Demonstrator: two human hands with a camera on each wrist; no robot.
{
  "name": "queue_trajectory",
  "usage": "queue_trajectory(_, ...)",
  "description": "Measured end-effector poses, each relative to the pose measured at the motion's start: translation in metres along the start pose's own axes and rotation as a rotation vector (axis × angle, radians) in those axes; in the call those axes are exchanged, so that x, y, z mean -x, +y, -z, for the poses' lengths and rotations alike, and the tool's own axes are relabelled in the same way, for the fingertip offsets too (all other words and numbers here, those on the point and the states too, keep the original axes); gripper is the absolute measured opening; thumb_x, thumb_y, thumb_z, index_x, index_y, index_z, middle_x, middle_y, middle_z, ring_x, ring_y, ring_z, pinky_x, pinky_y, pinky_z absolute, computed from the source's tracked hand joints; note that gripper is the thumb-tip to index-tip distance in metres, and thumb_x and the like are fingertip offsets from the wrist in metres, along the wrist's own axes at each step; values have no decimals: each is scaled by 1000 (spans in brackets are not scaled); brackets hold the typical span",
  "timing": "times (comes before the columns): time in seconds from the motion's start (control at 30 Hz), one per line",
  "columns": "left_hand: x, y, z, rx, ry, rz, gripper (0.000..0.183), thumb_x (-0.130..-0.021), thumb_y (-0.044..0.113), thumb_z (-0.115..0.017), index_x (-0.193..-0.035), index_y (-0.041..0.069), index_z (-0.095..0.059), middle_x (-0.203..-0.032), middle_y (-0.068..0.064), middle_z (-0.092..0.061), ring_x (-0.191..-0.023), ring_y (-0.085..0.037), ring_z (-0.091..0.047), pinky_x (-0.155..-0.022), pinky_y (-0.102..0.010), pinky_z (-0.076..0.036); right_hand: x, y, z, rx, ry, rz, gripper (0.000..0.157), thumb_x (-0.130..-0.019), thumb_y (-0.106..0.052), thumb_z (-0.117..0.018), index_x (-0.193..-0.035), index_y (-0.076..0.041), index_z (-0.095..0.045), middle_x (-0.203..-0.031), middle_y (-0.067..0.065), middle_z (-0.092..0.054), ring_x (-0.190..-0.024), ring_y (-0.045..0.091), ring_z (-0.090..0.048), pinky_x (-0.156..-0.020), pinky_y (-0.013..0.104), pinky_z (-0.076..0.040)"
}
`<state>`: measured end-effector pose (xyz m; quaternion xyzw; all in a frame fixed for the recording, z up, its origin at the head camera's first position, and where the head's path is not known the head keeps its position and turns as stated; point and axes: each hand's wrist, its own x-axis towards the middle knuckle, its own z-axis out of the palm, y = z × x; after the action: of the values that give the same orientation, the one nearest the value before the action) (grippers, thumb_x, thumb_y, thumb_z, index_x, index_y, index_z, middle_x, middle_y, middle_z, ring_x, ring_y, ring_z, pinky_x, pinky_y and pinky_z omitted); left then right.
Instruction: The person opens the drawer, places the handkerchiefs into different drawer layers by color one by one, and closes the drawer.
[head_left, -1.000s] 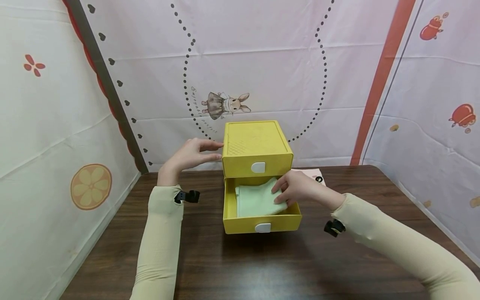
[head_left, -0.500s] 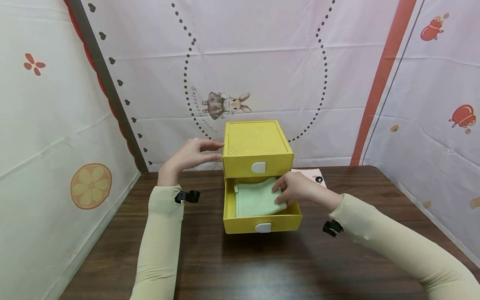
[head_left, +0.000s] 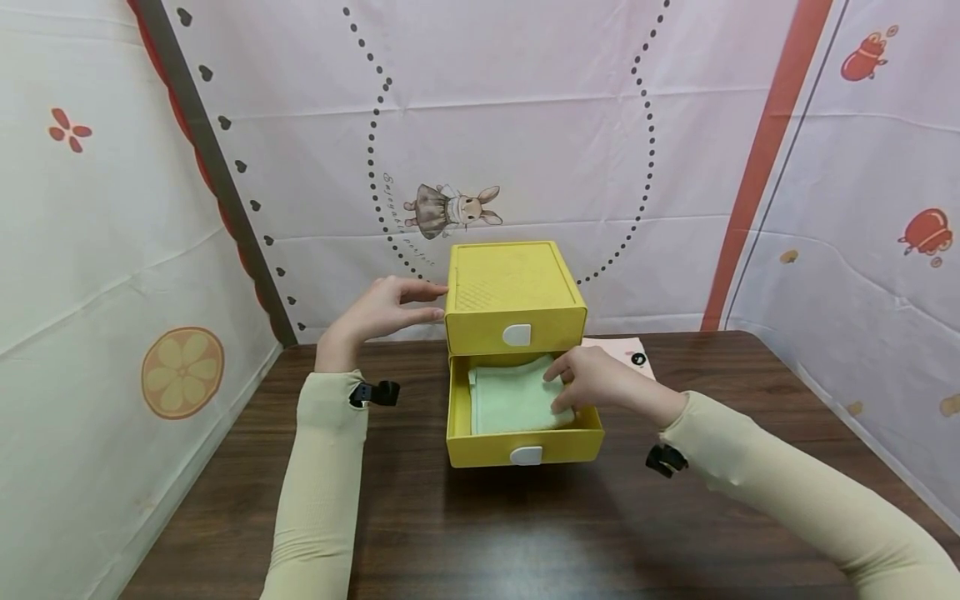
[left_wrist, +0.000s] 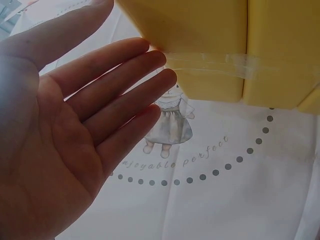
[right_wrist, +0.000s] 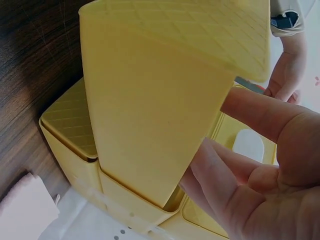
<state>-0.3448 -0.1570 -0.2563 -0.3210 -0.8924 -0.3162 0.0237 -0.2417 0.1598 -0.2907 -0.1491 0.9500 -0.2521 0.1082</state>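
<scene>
A yellow two-drawer cabinet stands at the back middle of the table, its lower drawer pulled out. Folded in that drawer lies a pale green cloth. My right hand reaches over the drawer's right wall, thumb and fingers apart at the cloth's right edge. In the right wrist view the drawer wall hides the cloth and the ends of the fingers. My left hand is beside the cabinet's upper left side, fingertips right at it; the left wrist view shows straight fingers and a bare palm.
A pink cloth with a black round mark lies behind the right hand, beside the cabinet. The upper drawer is closed, with a white handle. Printed fabric hangs around the back and sides of the dark wooden table.
My right thumb has shifted slightly to the right at the cloth's edge, and the cloth has moved a touch left. The left hand and the drawer stay where they were.
</scene>
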Motion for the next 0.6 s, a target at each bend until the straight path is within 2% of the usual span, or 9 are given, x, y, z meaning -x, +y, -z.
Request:
queue_trajectory(0.03, 0, 0, 0, 0, -1, 1, 56, -83, 51, -67, -129, 19, -59, -131, -5, -60, -120, -25, -56, -101, -45, -44, 0, 0, 0, 11, 5, 2, 43, -75, -14, -78, -115, -4, -68, -97, 10, -67, -74, 11, -64, -72, 29, -54)
queue_trajectory(0.2, 0, 0, 0, -2, -2, 11, 57, -82, 53, -67, -129, 21, -59, -131, -3, -60, -121, -22, -55, -102, -44, -44, 3, -1, 2, 71, 46, 31, 45, -75, -17, -78, -117, -5, -67, -92, 8, -69, -92, 20, -64, -76, 33, -54)
queue_trajectory(0.27, 0, 0, 0, -3, -2, 14, 57, -82, 53, -67, -129, 21, -59, -132, -3, -59, -121, -22, -55, -102, -44, -44, 5, -1, 3, 77, 66, 35, 45, -75, -18, -78, -116, -5, -67, -110, 14, -69, -103, 26, -64, -82, 37, -54)
queue_trajectory(0.6, 0, 2, 0, -4, -2, -4, 55, -84, 48, -67, -129, 18, -59, -131, -4, -60, -120, -22, -56, -101, -44, -44, 18, 2, 10, -4, 93, 63, 41, -80, -23, -75, -116, -6, -67, -111, 13, -69, -105, 29, -64, -81, 38, -55)
